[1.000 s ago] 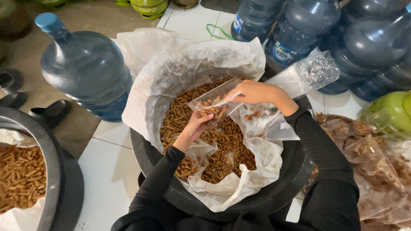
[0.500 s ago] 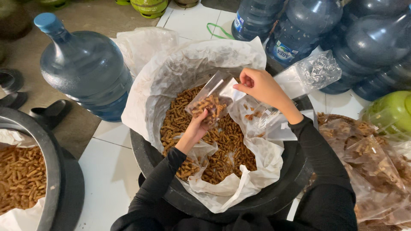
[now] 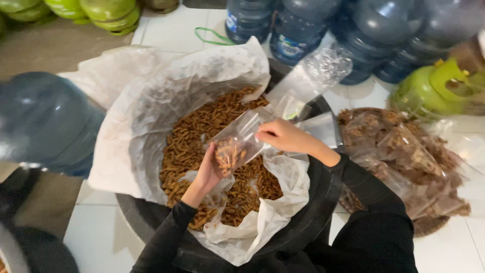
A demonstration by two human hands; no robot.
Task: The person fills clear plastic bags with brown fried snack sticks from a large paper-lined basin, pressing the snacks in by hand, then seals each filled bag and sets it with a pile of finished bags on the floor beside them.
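Two hands are being kept closed on a small clear bag (image 3: 237, 144) over the lined tub (image 3: 313, 222), left hand (image 3: 209, 172) underneath, right hand (image 3: 280, 136) pinching its rim; seemingly light, limp, slippery.

Both hands (image 3: 209, 172) (image 3: 280, 136) hold clear bag (image 3: 237, 144) over snack-filled tub (image 3: 308, 222).

Tub (image 3: 323, 202) mouth open above snacks (image 3: 202, 131); water jugs (image 3: 303, 30) crowd far side; packed bags (image 3: 404, 162) block right.
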